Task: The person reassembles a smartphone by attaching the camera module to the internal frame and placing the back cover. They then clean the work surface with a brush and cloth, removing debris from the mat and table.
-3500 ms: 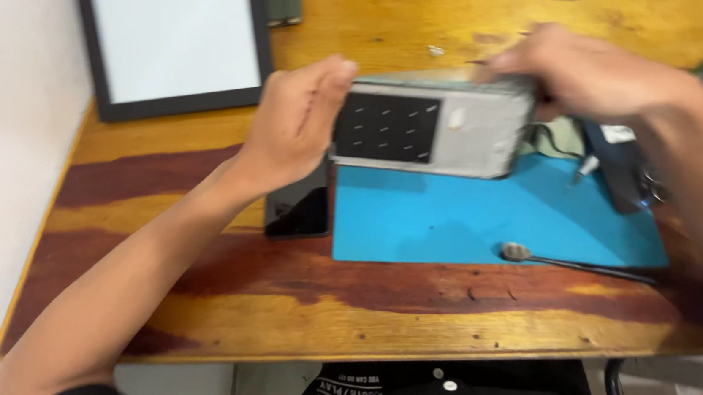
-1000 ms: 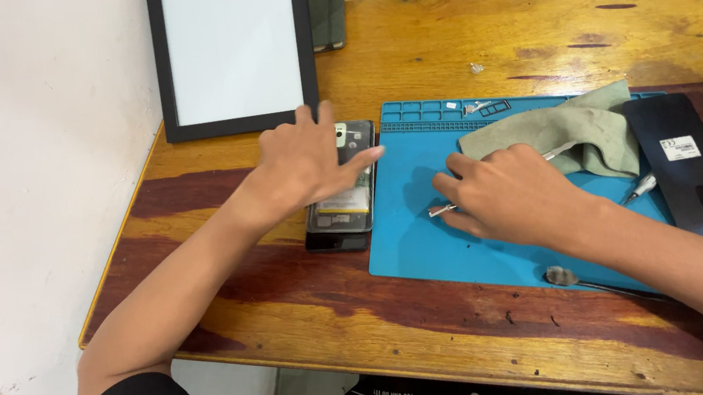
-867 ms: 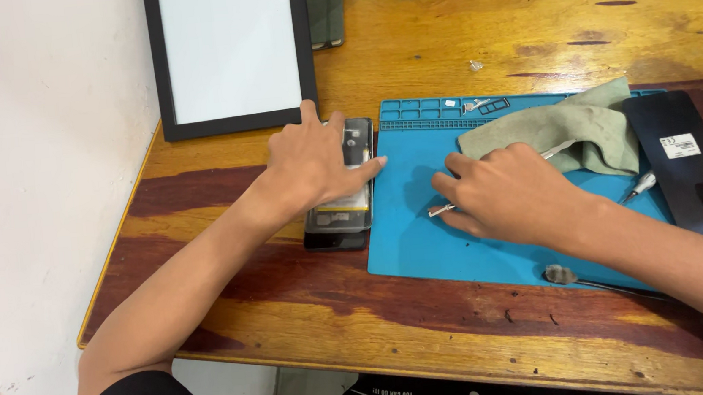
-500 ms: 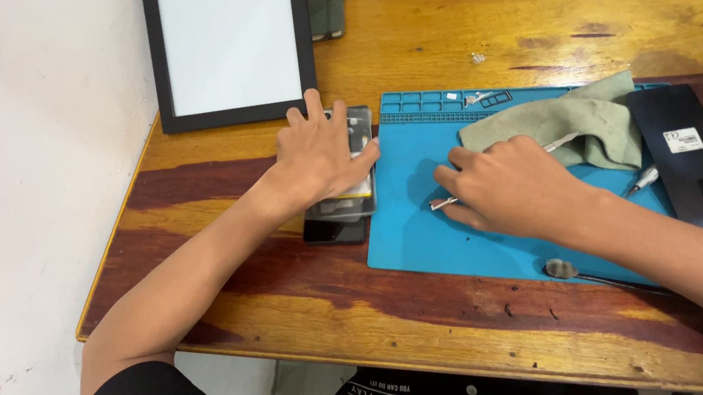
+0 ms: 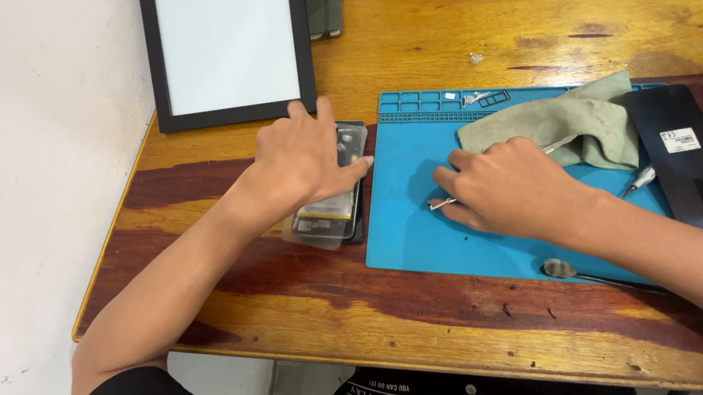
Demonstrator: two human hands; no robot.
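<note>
A flat opened phone [image 5: 330, 199] with exposed innards lies on the glossy wooden counter [image 5: 480, 313] just left of the blue rubbery mat [image 5: 422, 234], under the left hand [image 5: 305, 155] with fingers spread, while the right hand [image 5: 507, 188] curls its fingers round a slim metal tool [image 5: 441, 204] beside a soft green cloth [image 5: 557, 120].

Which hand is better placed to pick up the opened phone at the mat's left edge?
Left. The left hand already rests flat on the opened phone, while the right hand is on the blue mat, covering a thin metal tool.
</note>
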